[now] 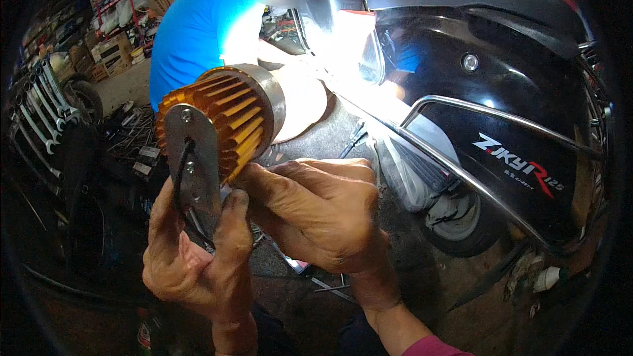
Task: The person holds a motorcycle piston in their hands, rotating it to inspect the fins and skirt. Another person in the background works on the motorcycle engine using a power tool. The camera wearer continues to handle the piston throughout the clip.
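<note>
A work lamp [241, 109] with gold cooling fins and a silver rim is lit and faces away from me, toward the scooter. A flat metal bracket [194, 161] with screws is fixed to its back, and a black cable runs down it. My left hand [198, 264] grips the bracket's lower end between thumb and fingers. Close against the bracket's right edge, below the fins, my right hand [323, 214] is closed with its fingertips pinched together. What those fingertips hold is hidden. Beyond the lamp stands a black scooter [488, 72] with a chrome side rail [455, 165].
Another person in a blue shirt [191, 33] crouches beside the scooter at the far left. Several wrenches [49, 109] hang in a row at the left. Loose tools [122, 138] lie on the floor near them. The scooter's wheel [458, 224] is at the right.
</note>
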{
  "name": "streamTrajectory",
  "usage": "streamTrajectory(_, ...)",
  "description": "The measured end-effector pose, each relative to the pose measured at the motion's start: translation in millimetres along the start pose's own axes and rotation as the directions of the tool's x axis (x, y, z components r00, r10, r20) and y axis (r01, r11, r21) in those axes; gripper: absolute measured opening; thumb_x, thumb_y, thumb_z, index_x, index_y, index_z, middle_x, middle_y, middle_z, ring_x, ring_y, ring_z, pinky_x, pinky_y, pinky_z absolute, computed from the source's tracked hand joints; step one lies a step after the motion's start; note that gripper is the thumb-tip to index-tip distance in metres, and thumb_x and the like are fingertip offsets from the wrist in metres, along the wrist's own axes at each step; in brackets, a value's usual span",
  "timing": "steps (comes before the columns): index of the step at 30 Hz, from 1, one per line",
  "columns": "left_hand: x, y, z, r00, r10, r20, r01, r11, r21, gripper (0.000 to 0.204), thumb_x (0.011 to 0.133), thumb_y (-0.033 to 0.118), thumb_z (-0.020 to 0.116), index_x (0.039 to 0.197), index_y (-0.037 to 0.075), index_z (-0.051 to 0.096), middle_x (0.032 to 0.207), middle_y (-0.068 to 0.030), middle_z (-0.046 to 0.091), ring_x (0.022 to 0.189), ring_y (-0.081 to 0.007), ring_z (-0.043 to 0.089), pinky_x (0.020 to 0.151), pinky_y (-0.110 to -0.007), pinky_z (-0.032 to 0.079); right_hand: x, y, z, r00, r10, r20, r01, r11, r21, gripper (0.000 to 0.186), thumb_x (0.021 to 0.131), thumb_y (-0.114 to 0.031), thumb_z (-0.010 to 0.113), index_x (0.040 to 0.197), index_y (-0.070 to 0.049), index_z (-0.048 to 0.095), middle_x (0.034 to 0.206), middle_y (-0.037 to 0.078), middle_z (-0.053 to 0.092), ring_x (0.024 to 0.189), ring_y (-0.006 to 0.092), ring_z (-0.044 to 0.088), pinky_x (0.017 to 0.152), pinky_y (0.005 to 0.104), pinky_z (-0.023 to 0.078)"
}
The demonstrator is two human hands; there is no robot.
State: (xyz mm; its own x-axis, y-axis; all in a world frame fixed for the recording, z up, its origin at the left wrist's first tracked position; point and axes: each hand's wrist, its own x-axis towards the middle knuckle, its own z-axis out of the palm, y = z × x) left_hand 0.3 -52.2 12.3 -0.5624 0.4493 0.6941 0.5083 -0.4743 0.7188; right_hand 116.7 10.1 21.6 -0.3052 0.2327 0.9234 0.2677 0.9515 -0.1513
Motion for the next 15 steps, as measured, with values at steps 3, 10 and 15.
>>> streamTrajectory(3,0.4,-1.7,0.9,0.997,0.075,-0.005,-0.075,0.997,0.022,0.048,0.068,0.003,0.079,0.112,-0.007,0.061,0.101,-0.0162,0.068,0.089,-0.0204,0.066,0.085,-0.032,0.051,0.4,0.6,1.4,1.0,0.017,-0.019,-0.017,1.0,0.026,0.029,0.077,-0.009,0.065,0.104,-0.001,0.064,0.066,0.004,0.058,0.053,0.0194,0.059,0.043,0.0324,0.045)
streamTrajectory(10,0.4,-2.7,1.7,0.998,0.069,-0.012,-0.069,0.997,0.021,0.049,0.069,0.005,0.079,0.112,-0.007,0.06,0.104,-0.0165,0.067,0.092,-0.0211,0.066,0.086,-0.033,0.05,-0.6,3.5,4.2,1.0,0.009,-0.03,-0.008,1.0,0.024,0.027,0.077,-0.01,0.065,0.102,0.0,0.064,0.063,0.004,0.056,0.052,0.0189,0.057,0.042,0.0318,0.044)
streamTrajectory(15,1.7,-3.1,1.4,0.997,0.079,0.012,-0.079,0.997,0.011,0.049,0.07,0.004,0.079,0.113,-0.007,0.06,0.105,-0.0174,0.067,0.093,-0.0218,0.066,0.088,-0.034,0.049,-0.3,4.1,3.9,0.999,0.0,-0.032,0.0,1.0,0.026,0.027,0.077,-0.01,0.065,0.102,0.0,0.064,0.063,0.004,0.055,0.051,0.0185,0.057,0.042,0.0317,0.044)
